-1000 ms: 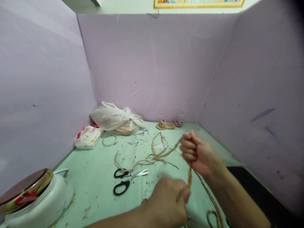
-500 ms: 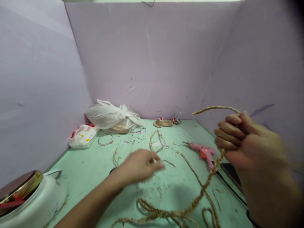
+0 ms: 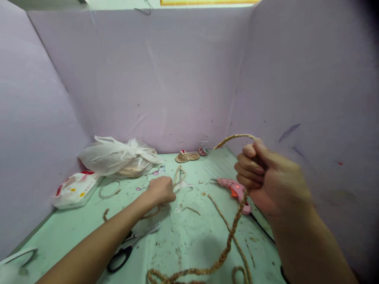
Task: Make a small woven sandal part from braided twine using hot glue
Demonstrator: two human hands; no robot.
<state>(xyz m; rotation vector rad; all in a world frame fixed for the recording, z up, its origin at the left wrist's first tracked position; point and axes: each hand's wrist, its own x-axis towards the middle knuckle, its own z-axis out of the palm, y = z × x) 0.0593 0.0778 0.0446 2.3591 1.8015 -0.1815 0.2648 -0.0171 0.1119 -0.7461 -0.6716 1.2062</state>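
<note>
My right hand point(image 3: 268, 177) is closed in a fist around a braided straw-coloured cord point(image 3: 233, 232). A thin end of it curves out to the left above the fist, and the rest hangs to the table's front. My left hand point(image 3: 162, 190) reaches over the middle of the table, its fingers curled and mostly hidden from me; what they hold, if anything, I cannot make out. Right by it lies a small loop of cord point(image 3: 179, 172). Partly under my left forearm are black-handled scissors point(image 3: 120, 258). A pink glue gun point(image 3: 231, 185), its light glowing orange, lies left of my right hand.
A tied white plastic bag point(image 3: 118, 157), a white-and-red packet point(image 3: 77, 191) and a ring point(image 3: 109, 189) occupy the left. A woven sole-shaped piece point(image 3: 187, 157) with beads lies at the back. Cord scraps dot the green table point(image 3: 189, 232). Lilac panels point(image 3: 177, 79) enclose it.
The view has swung right. My left hand has moved forward to the cord loop and its fingers have curled. My right hand keeps hold of the braided cord. The scissors have come into view.
</note>
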